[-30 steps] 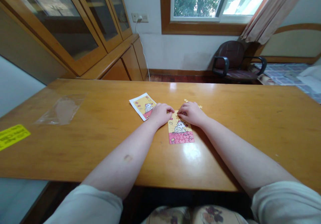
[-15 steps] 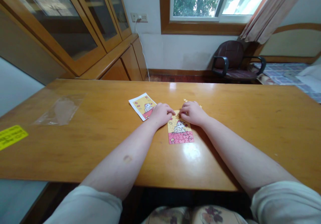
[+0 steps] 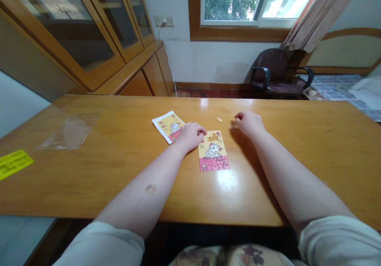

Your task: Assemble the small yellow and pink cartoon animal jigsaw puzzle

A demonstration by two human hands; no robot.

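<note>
A small jigsaw puzzle (image 3: 213, 163), yellow above and pink below with a white cartoon animal, lies flat on the table. An opening near its top shows bare wood. At its upper left edge rests my left hand (image 3: 191, 135), fingers curled and touching the border. My right hand (image 3: 249, 123) is to the right of the puzzle, its fingers bent together beside some loose puzzle pieces (image 3: 233, 127); whether a piece is between the fingertips is hidden. Another loose piece (image 3: 219, 119) sits above the puzzle. Partly behind my left hand is a white-bordered picture card (image 3: 168, 124) with the same design.
On the wooden table (image 3: 119, 170) a clear plastic bag (image 3: 73, 131) lies at the left, near a yellow label (image 3: 15, 164). Beyond the table stand a glass-doored cabinet (image 3: 119, 59) and a dark armchair (image 3: 274, 71).
My right hand has moved off the puzzle's top, right and slightly away from me, to the loose pieces. The puzzle's opening now shows. My left hand has stayed almost still.
</note>
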